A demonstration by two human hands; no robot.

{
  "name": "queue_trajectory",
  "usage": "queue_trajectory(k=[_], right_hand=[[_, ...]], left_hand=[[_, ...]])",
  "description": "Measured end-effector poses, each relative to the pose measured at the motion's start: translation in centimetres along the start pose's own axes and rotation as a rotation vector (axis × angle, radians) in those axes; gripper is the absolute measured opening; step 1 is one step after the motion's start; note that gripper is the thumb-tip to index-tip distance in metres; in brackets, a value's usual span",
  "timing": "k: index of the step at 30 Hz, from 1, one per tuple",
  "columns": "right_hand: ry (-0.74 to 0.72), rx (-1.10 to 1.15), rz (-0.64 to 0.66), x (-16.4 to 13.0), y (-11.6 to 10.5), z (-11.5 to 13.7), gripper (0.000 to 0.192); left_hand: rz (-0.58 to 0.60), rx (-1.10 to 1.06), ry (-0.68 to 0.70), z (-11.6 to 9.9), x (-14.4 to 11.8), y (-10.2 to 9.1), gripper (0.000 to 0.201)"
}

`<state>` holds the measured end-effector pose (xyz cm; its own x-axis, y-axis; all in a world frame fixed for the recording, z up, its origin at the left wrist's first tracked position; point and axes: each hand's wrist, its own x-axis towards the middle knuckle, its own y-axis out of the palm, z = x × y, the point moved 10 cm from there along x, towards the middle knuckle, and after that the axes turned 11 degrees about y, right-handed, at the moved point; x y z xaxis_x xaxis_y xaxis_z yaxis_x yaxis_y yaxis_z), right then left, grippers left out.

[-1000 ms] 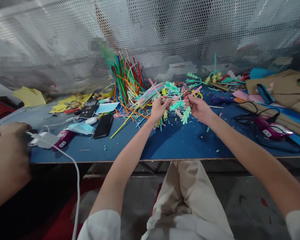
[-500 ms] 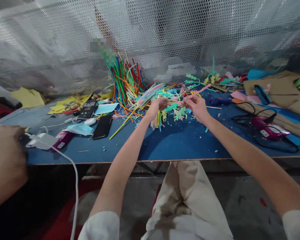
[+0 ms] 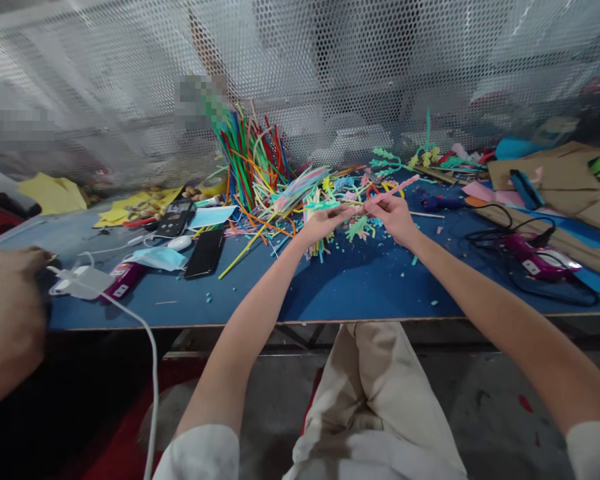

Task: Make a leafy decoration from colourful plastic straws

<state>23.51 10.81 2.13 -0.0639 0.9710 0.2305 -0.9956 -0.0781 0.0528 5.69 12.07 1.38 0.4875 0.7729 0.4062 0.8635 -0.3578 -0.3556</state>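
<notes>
A perforated metal mesh screen [image 3: 360, 73] backs a blue-topped plywood worktop [image 3: 360, 287], which is strewn with scraps. The person sits at its near edge with both arms stretched forward.

At the centre of the worktop, the left hand [image 3: 325, 223] and the right hand [image 3: 393, 217] meet on a thin pink fringed stick [image 3: 393, 188]. The right hand's grip is closed on its lower part and the stick's free end slants up toward two o'clock. The left hand's grip is pinched together at the stick's near end, thumb against fingertips. Holding it raised above the clutter probably lets both hands work one end without snagging the pile. Just under the hands lies a loose heap of teal, yellow and pink fringed pieces [image 3: 353, 227].

At eleven o'clock from the hands, a bundle of long coloured plastic strips [image 3: 253, 157] leans against the screen, likely stood there as stock within reach. At nine o'clock lie a black smartphone [image 3: 206, 252] and a light blue face mask [image 3: 153, 257], pushed aside. At three o'clock a magenta hot glue gun [image 3: 537, 257] rests with its black cable [image 3: 495, 223] looped beside it, and brown cardboard sheets [image 3: 555, 173] lie beyond.

At the far left, another person's hand [image 3: 10, 263] rests by a white charger and cable [image 3: 83, 283].

The glue gun bears a small label, too small and blurred to read. No other writing is legible.
</notes>
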Motion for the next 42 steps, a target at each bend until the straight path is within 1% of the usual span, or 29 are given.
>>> queue_trajectory(k=[4,7,9,12,14,17,19,23,24,27,30,33,35,36,38,40,42], right_hand=[[-0.016,-0.025,0.011,0.0,0.1,0.0,0.045],[-0.027,-0.048,0.025,-0.1,0.1,0.1,0.048],[-0.029,-0.077,0.071,-0.2,0.5,0.3,0.050],[-0.032,-0.096,0.143,-0.5,1.1,0.6,0.049],[-0.105,-0.164,0.147,-0.8,1.4,1.4,0.043],[-0.303,-0.342,0.069,-1.4,1.5,3.3,0.038],[-0.356,-0.413,0.038,-1.6,1.6,3.8,0.036],[-0.266,-0.460,0.045,-1.4,1.5,3.1,0.030],[-0.266,-0.468,0.040,-1.5,1.5,3.1,0.028],[-0.335,-0.496,0.047,-2.1,1.8,3.6,0.029],[-0.375,-0.537,0.104,-2.5,2.8,3.7,0.035],[-0.405,-0.567,0.155,-2.7,3.6,3.6,0.036],[-0.431,-0.574,0.152,-2.7,3.6,3.8,0.038],[-0.444,-0.574,0.150,-2.8,3.6,3.9,0.039],[-0.473,-0.576,0.156,-2.9,3.6,4.0,0.040],[-0.494,-0.577,0.169,-3.0,3.8,4.1,0.040],[-0.489,-0.569,0.161,-2.9,3.8,3.9,0.039]], left_hand=[[0.057,0.012,0.106,-0.6,0.2,0.7,0.037],[0.005,-0.038,0.104,-0.5,0.2,0.6,0.038],[-0.045,-0.099,0.081,-0.5,0.1,0.4,0.039],[-0.063,-0.213,0.080,-1.2,0.0,0.7,0.041],[-0.035,-0.257,0.092,-1.8,-0.1,1.1,0.041],[-0.027,-0.264,0.120,-2.5,-0.2,1.3,0.037],[-0.087,-0.249,0.149,-2.6,-0.3,0.7,0.034],[-0.214,-0.186,0.219,-3.1,-0.1,-0.5,0.036],[-0.238,-0.169,0.234,-3.2,0.0,-0.8,0.038],[-0.318,-0.129,0.274,-3.6,0.0,-1.6,0.041],[-0.400,-0.081,0.289,-3.9,-0.4,-2.5,0.040],[-0.453,0.086,0.277,-4.3,-1.0,-3.1,0.038],[-0.487,0.202,0.269,-4.6,-1.3,-3.4,0.038],[-0.499,0.225,0.266,-4.7,-1.4,-3.6,0.038],[-0.507,0.185,0.260,-4.5,-1.3,-3.6,0.039],[-0.501,0.099,0.253,-4.1,-1.0,-3.4,0.040],[-0.506,0.018,0.238,-3.5,-0.8,-3.1,0.041]])
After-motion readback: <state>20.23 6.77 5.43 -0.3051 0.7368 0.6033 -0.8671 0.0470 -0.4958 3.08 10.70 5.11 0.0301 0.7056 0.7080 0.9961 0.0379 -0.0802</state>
